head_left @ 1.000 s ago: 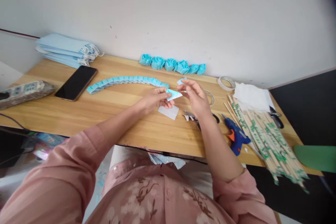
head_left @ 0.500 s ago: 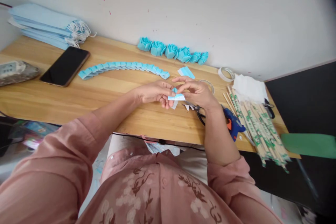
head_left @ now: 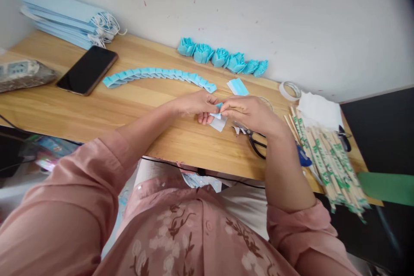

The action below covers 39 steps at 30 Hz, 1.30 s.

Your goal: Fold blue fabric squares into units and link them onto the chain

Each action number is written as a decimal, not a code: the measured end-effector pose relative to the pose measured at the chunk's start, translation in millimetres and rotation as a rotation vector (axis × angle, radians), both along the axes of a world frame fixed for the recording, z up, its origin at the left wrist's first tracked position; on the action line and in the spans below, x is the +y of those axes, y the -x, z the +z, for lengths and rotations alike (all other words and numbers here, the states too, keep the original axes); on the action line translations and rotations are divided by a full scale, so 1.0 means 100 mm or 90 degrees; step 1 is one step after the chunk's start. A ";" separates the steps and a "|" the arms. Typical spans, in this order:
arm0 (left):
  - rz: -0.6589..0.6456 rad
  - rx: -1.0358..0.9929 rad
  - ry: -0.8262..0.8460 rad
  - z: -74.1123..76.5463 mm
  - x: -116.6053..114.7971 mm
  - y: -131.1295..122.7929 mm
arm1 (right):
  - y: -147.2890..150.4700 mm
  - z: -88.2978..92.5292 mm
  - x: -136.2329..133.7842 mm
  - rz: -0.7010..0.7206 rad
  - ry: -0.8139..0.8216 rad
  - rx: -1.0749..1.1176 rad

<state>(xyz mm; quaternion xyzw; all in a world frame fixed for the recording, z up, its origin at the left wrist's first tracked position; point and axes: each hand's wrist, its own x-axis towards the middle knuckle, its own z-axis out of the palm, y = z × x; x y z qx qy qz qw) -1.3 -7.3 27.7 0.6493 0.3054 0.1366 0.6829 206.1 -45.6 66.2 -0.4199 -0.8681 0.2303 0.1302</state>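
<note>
A small folded blue-and-white piece of fabric [head_left: 218,125] is held between my two hands just above the table. My left hand [head_left: 197,104] is closed on its left side, thumb on top and fingers curled underneath. From the right, my right hand [head_left: 250,111] pinches its edge with thumb and fingertips. The fingers hide part of the fold. Below my right hand lie black-handled scissors [head_left: 255,142] with small white scraps at the blades. Just beyond the hands are flat blue-and-white fabric pieces [head_left: 238,86]. A curved row of folded blue pieces [head_left: 158,73] lies to the left.
Blue fabric flowers [head_left: 221,57] line the wall. A face mask stack [head_left: 64,15], a phone [head_left: 87,70] and a bag [head_left: 26,75] sit left. At right are a tape roll [head_left: 290,91], white sheets [head_left: 320,110], wrapped chopsticks [head_left: 333,168] and a partly covered blue tool [head_left: 304,156].
My right fingers have come down from above the piece and now pinch its edge. The blue part is folded smaller and more of the white shows below. The whole view has shifted slightly.
</note>
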 end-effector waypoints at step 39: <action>0.088 0.048 -0.199 0.01 0.00 0.03 | 0.17 -0.45 0.02 -0.251 0.080 0.399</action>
